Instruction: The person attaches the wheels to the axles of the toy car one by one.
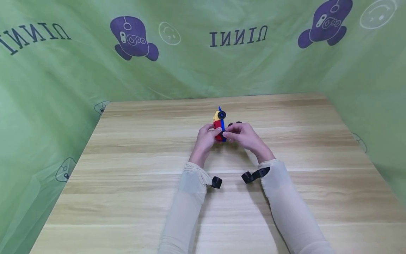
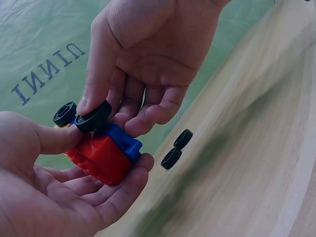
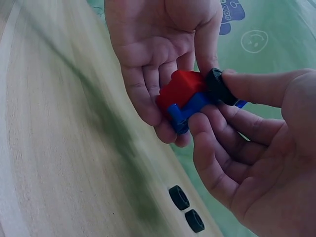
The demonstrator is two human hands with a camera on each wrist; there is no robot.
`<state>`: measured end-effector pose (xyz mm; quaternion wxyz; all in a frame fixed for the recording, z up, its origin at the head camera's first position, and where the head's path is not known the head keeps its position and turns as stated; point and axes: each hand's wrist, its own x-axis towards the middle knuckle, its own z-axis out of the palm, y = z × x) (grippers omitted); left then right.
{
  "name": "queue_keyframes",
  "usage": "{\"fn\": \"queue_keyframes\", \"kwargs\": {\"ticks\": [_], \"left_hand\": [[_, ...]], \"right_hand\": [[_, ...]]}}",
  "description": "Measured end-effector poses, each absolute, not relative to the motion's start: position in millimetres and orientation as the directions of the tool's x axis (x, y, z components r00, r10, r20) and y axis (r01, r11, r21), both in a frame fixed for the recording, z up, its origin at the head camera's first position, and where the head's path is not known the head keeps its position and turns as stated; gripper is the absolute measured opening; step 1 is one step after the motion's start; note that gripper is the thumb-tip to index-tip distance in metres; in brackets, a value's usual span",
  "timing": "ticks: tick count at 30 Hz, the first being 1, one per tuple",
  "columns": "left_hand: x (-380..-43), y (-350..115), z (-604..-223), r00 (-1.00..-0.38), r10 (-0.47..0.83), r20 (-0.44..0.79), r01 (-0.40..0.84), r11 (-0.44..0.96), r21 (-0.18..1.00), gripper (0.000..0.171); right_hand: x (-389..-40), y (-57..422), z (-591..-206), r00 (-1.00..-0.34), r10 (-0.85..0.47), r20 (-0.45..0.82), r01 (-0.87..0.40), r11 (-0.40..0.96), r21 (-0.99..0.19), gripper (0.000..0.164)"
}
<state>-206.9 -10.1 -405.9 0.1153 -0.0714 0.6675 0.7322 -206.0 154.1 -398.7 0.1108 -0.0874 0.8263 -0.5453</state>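
Note:
Above the wooden table, my left hand (image 1: 205, 141) grips a toy car (image 2: 101, 155) made of red, yellow and blue building blocks, its thumb across the red part. My right hand (image 1: 245, 135) pinches a black wheel (image 2: 94, 117) between thumb and fingers, against the blue base of the car. Another black wheel (image 1: 221, 115) sits on the car near its yellow end. In the right wrist view the right thumb presses the pinched wheel (image 3: 219, 86) from outside. Whether that wheel is fully seated I cannot tell.
Two loose black wheels (image 3: 186, 208) lie side by side on the wooden table (image 1: 142, 148), just beyond my right hand. A green printed cloth (image 1: 190, 77) hangs behind and at both sides of the table. Black wrist cameras (image 1: 216, 182) jut inward from both sleeves.

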Motion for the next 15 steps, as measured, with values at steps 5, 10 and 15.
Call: {"fn": "queue_keyframes", "kwargs": {"ticks": [5, 10, 15], "left_hand": [[-206.1, -10.3, -407.5, -0.964, 0.064, -0.258, -0.262, -0.078, 0.962, 0.035], [-206.4, -12.3, -406.5, -0.963, 0.052, -0.263, -0.266, -0.073, 0.961, 0.035], [-206.8, -12.0, -404.4, -0.962, 0.064, -0.265, -0.268, -0.037, 0.963, 0.035]], "right_hand": [[-205.1, 152.8, -399.9, -0.958, -0.277, -0.071, -0.061, 0.440, -0.896, 0.026], [-204.7, 150.7, -397.5, -0.950, -0.307, -0.063, -0.092, 0.467, -0.879, 0.026], [-204.4, 151.8, -395.6, -0.953, -0.294, -0.075, -0.080, 0.481, -0.873, 0.025]]}}
